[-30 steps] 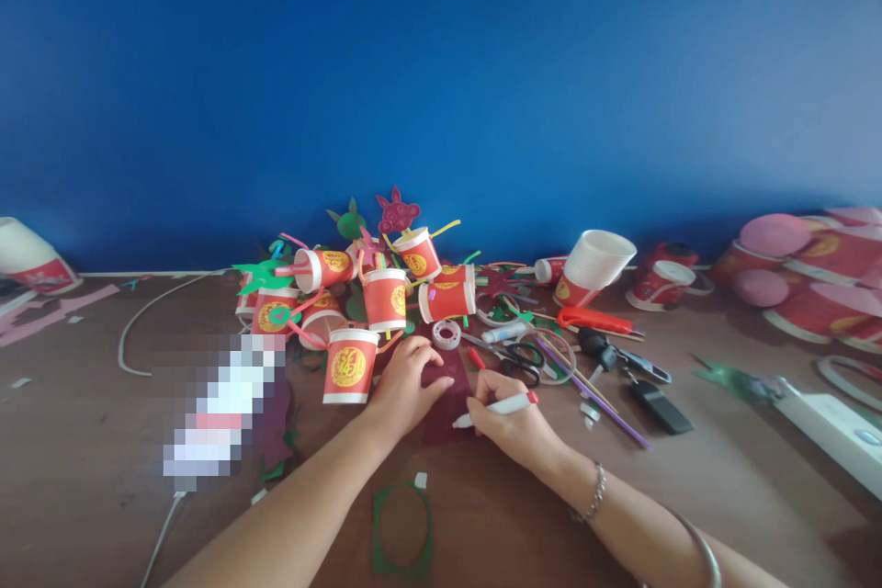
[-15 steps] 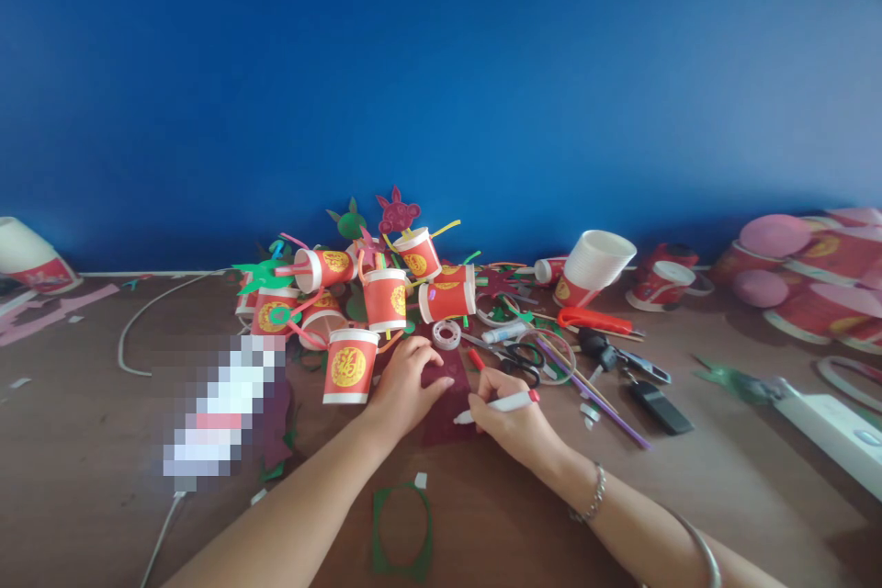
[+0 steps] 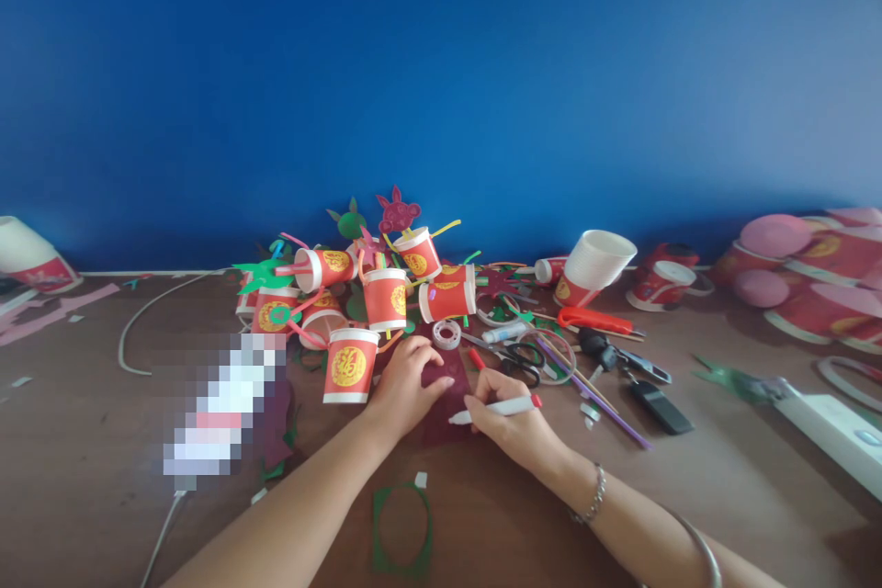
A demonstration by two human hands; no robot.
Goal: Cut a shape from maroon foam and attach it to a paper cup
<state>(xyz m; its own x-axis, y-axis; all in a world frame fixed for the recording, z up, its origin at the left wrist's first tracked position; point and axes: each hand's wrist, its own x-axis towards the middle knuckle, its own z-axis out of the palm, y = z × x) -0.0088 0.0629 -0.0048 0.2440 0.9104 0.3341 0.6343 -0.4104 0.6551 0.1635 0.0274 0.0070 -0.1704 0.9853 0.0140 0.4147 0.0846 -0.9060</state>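
Observation:
A dark maroon sheet of paper (image 3: 445, 427) lies on the brown table in front of me. My left hand (image 3: 406, 386) rests on its left edge with the fingers spread and slightly bent, holding nothing. Pinched in my right hand (image 3: 506, 413) is a white marker (image 3: 514, 405) with a red end, its tip over the lower part of the sheet. A red cap (image 3: 476, 359) shows just above that hand. Beyond the sheet sits a roll of tape (image 3: 446, 334). Left of my left hand stands a red paper cup (image 3: 350, 367).
Decorated cups (image 3: 386, 299) pile up against the blue wall. Scissors (image 3: 522, 362), keys (image 3: 607, 356), a purple stick (image 3: 624, 419) and stacked cups (image 3: 593, 266) lie to the right. A green cut-out frame (image 3: 401, 530) is near the front, a blurred-out device (image 3: 224, 413) at the left.
My right hand has shifted the marker slightly to the left over the maroon sheet. My left hand stays in place.

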